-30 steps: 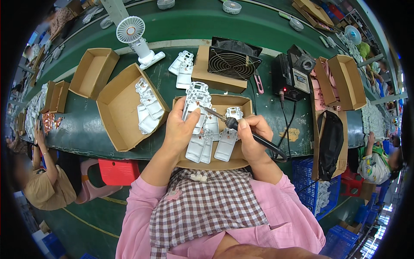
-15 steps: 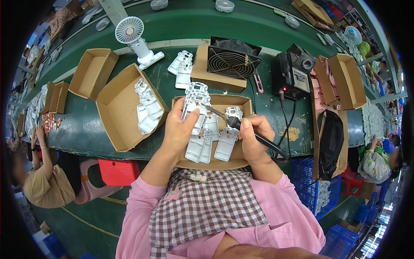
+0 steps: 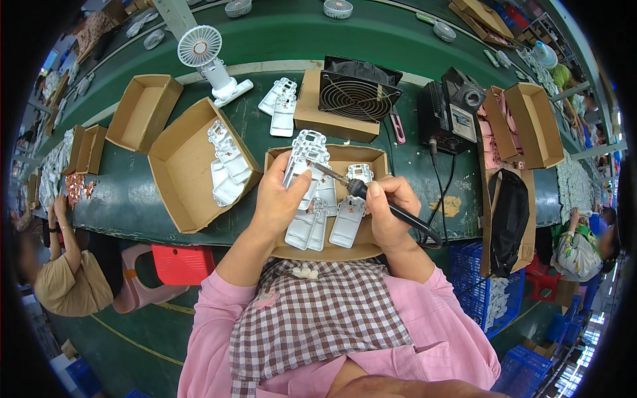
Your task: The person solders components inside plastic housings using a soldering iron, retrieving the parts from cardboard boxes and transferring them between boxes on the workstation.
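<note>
My left hand (image 3: 277, 198) grips a white plastic housing (image 3: 309, 147), thumb across its front and fingers along its left side. In my right hand (image 3: 391, 209) is a soldering iron (image 3: 357, 188) with a black handle, held like a pen. Its metal tip points left and meets the housing near my left thumb; whether it touches is too small to tell. Beneath both hands, several more white housings (image 3: 346, 222) lie in a shallow cardboard box (image 3: 371, 156) at the table's near edge.
A larger cardboard box (image 3: 179, 189) with white housings stands left. Behind are a white fan (image 3: 213, 63), more housings (image 3: 283, 113) and a black cooling fan (image 3: 358, 93) on cardboard. A black soldering station (image 3: 444, 109) and pink-handled tool (image 3: 397, 126) sit right. Co-workers flank the table.
My left hand has tilted the housing slightly, its top shifting right. The iron's tip has moved a little right and down. Small fans on the far belt have slid left.
</note>
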The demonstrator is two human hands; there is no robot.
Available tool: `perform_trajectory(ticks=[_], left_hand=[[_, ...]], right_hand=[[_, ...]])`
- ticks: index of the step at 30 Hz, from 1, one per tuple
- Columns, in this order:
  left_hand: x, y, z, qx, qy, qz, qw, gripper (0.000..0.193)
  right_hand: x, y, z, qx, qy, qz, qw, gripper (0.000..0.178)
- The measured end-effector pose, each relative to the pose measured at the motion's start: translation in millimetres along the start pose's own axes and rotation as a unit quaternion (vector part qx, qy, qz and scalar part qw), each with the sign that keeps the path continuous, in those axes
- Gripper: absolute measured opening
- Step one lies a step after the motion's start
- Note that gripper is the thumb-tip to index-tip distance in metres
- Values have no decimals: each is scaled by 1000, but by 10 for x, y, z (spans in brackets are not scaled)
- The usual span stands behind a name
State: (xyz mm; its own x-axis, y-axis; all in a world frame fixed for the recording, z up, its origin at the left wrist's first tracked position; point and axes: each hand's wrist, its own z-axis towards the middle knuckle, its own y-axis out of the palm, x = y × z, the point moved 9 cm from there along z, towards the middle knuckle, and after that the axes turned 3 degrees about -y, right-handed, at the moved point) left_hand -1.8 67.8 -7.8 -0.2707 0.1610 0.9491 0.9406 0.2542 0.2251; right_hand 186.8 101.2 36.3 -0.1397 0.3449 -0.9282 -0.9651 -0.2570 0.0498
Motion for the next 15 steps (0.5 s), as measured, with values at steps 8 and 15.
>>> perform_trajectory(ticks=[8, 15], left_hand=[[1, -11, -8, 3, 1, 22, 1000, 32], [-104, -18, 25, -17, -31, -17, 999, 33]], right_hand=[[-37, 23, 11, -5, 2, -8, 1000, 14], [-27, -114, -61, 41, -39, 40, 998, 9]])
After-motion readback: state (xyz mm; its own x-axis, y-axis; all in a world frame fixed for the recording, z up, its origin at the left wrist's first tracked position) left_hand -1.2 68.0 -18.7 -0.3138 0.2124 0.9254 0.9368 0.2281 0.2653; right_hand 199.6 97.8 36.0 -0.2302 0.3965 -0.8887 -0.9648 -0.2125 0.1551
